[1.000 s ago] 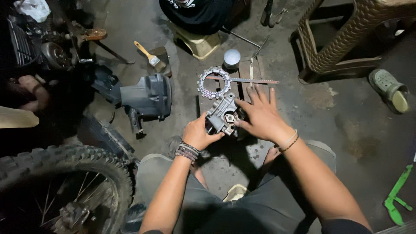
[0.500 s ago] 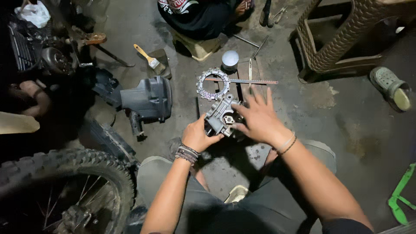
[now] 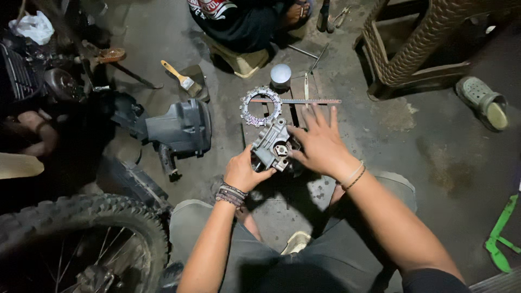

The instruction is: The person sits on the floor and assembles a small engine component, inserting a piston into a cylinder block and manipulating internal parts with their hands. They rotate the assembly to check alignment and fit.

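Head view, looking down at a stained concrete floor [image 3: 412, 163]. Left hand [image 3: 245, 172] is closed around the near lower edge of a grey cast-metal engine part with a round bore in its face [image 3: 274, 145]; the grip props the casting tilted, bore turned up toward the camera, which looks like a way to keep the face readable. Right hand [image 3: 320, 144] lies over the part's right side, fingers spread apart and flat, thumb at the bore; it presses or steadies rather than clamps. The part sits just above the floor, between the person's knees and a toothed, ring-shaped clutch plate [image 3: 261, 106] that lies flat just beyond it. A long thin metal strip [image 3: 304, 101] rests across the ring's far edge, apparently parked within reach. Small white cylindrical cup or cap [image 3: 280, 75] stands upright past the ring; contents cannot be told. Wooden-handled paintbrush [image 3: 179, 77] lies near a dark plastic housing [image 3: 182, 127], left. Knobby motorcycle tyre [image 3: 81, 239] at lower left. Woven brown plastic stool [image 3: 429, 49] upper right holds nothing visible. A second person sits on a low yellowish stool [image 3: 241, 59] at top.
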